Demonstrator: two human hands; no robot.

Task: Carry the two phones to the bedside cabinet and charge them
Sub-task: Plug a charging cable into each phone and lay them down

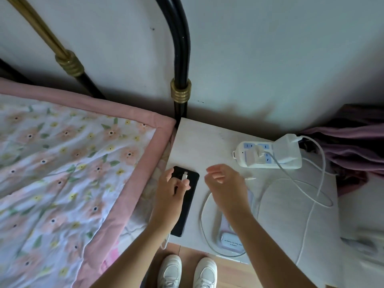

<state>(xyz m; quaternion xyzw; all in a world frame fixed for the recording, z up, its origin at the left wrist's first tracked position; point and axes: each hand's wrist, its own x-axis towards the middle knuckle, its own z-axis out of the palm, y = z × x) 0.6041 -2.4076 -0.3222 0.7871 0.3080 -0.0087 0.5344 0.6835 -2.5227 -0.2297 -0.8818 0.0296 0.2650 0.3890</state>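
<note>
Black phone (188, 202) lies flat on white bedside counter (199, 140), near the counter's left edge beside the bed; long axis runs front-to-back, slightly tilted, far end toward wall, near end at counter's front edge. Screen dark.

Left hand (172, 190) over the phone's far half, thumb and fingers pinched on a white cable plug (184, 176); plug tip points toward the wall, not in the phone. Cable below the hand hidden by wrist.

Right hand (223, 179) hovers above counter, fingers loosely curled and apart, holding nothing.

2nd phone (232, 240), pale pinkish-lilac case, lies under the right forearm, long axis also front-to-back. Most of it hidden by the arm; only near end w/ a label patch and a sliver of far edge show. Text on label too small to read.

A second white plug (251, 179) lies loose on counter just right of right hand. White cables (291, 179) loop across counter to a charger brick (287, 148) in a white power strip (259, 154) at rear right.
</note>
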